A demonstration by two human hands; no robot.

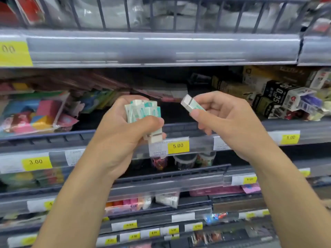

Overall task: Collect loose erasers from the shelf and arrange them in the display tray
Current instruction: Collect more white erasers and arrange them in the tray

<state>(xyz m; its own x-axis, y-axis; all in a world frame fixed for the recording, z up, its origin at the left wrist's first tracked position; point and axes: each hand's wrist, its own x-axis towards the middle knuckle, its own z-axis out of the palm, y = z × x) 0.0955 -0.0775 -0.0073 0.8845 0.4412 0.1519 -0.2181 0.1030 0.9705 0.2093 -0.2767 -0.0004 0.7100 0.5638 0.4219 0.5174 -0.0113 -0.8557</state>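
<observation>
White-and-teal sleeved erasers (143, 111), a bundle of several, clamped in the left hand (125, 129): fingers curled round the far side, thumb pressed across the near face, one cream end poking out below the thumb toward the yellow 5.00 price tag (178, 145). Long axes of the bundle roughly upright, ends showing above the fingertips. Just right of that, across a small gap, a single eraser (191, 105) pinched in the right hand (222, 120) between thumb and forefinger, remaining fingers loosely curled beneath. Long axis slanting up and left, bare white end leading, aimed at the top of the bundle. Near but not touching. Likely next: passing the single piece leftward into the stack, so turning it upright to match, and loosening the left thumb without spilling the rest. Right hand the one to travel; left hand full already, grip looking crowded. Dark open stretch of shelf (177, 113) directly behind both sets of fingers. Display tray not clearly identifiable anywhere in view.
</observation>
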